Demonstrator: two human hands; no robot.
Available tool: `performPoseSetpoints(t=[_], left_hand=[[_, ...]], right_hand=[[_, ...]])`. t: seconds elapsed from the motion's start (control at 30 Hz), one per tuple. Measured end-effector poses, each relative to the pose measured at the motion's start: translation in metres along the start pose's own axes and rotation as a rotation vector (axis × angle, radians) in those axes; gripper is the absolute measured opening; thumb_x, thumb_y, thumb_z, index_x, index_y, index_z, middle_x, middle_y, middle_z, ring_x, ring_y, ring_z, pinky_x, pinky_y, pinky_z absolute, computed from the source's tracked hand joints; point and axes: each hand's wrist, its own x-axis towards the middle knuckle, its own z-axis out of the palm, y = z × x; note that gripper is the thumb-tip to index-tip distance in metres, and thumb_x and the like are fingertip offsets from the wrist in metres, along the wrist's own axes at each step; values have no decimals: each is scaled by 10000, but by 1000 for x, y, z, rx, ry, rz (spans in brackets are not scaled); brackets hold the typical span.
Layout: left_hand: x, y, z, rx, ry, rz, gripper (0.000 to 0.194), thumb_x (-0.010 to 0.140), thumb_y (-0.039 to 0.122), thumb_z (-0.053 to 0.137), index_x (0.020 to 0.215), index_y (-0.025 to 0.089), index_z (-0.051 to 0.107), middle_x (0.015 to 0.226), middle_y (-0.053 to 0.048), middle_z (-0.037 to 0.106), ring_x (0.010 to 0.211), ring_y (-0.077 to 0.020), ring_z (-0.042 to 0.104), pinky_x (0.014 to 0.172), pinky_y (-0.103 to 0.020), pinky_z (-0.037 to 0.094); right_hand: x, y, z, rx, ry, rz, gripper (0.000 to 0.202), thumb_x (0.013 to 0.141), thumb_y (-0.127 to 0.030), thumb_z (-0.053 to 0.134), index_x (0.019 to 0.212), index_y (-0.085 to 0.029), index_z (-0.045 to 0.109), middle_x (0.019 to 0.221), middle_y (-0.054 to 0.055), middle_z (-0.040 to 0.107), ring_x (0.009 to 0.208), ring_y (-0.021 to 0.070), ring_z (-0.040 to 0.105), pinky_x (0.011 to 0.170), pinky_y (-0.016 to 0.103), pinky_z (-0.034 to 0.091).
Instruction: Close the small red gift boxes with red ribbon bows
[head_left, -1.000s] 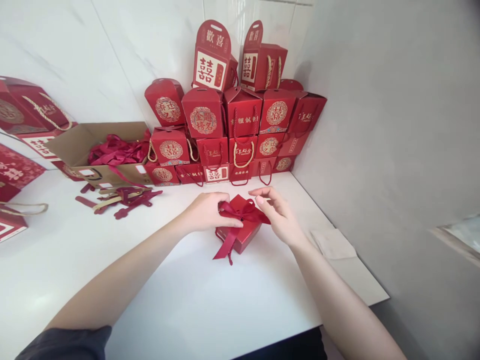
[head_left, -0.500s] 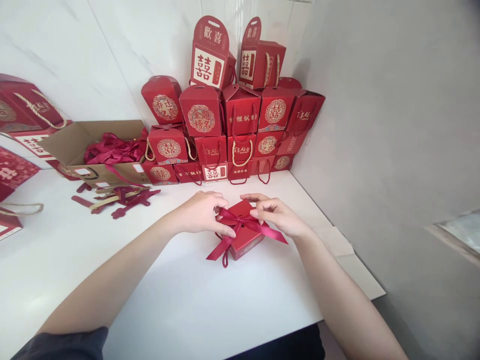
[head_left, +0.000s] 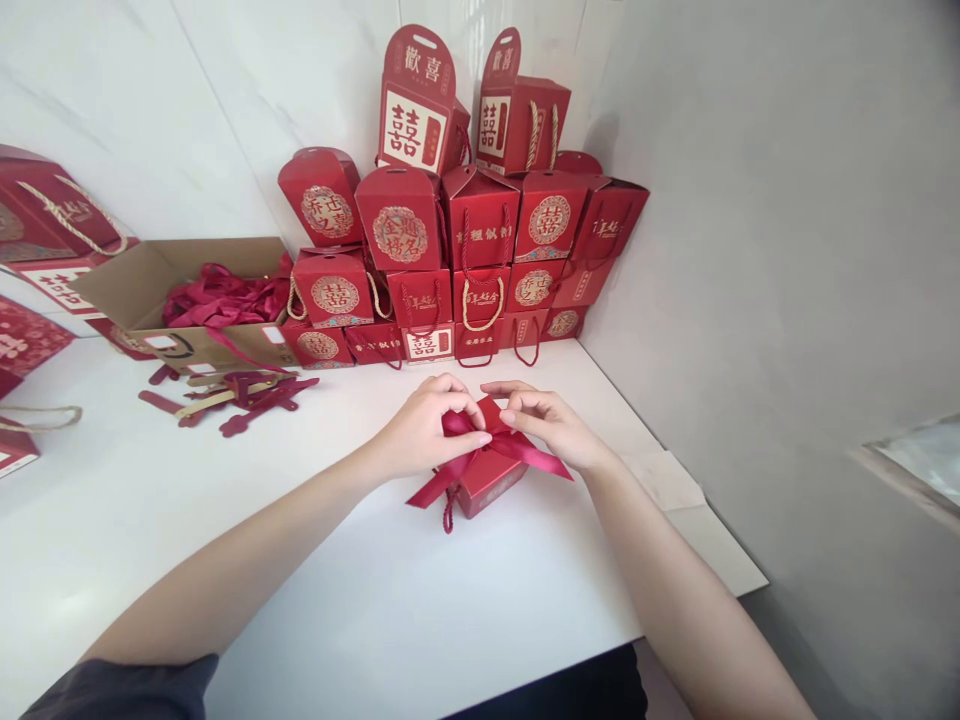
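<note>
A small red gift box [head_left: 491,482] rests on the white table between my hands, with a dark red cord handle [head_left: 448,515] hanging at its left side. A shiny red ribbon bow [head_left: 536,458] lies across its top, one tail spread to the lower left and one to the right. My left hand [head_left: 442,425] pinches the bow near its knot, thumb and fingers close together. At the bow's right loop, my right hand [head_left: 551,428] has thumb and fingers closed on the ribbon. The knot is partly hidden by the left fingers.
Red gift boxes [head_left: 401,225] with rope handles are stacked against the wall. A cardboard box [head_left: 217,350] holding red ribbons stands at the back left. Loose red and gold strips [head_left: 240,400] lie before it. More boxes [head_left: 56,210] stand at far left; a grey wall [head_left: 750,250] rises on the right.
My left hand has moved right and slightly up, from the bow's left loop to near the knot. My right hand stays at the right loop, almost unmoved.
</note>
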Motion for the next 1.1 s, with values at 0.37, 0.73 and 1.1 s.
performPoseSetpoints(t=[0.37, 0.73, 1.1], left_hand=[[2, -4, 5, -16, -23, -10, 178, 764, 380, 682, 795, 205, 686, 958, -31, 519, 886, -174, 556, 866, -333, 461], [-3, -13, -35, -215, -117, -99, 281, 826, 369, 605, 1048, 204, 554, 948, -33, 594, 865, -164, 579, 785, -312, 484], [-26, 13, -66, 95, 109, -342, 410, 887, 562, 441, 1029, 218, 615, 1036, -49, 667, 942, -218, 605, 824, -334, 445]], right_hand=[[5, 15, 1, 194, -6, -58, 314, 830, -355, 651, 605, -185, 510, 1352, 52, 559, 1285, 244, 489, 1064, 437, 364], [10, 21, -16, 96, 230, 31, 391, 874, -552, 533, 732, -194, 596, 791, 28, 668, 728, 153, 611, 732, 304, 484], [-9, -7, -9, 134, -483, 104, 591, 936, -633, 310, 999, -212, 721, 1114, 87, 697, 1041, 218, 638, 880, 386, 493]])
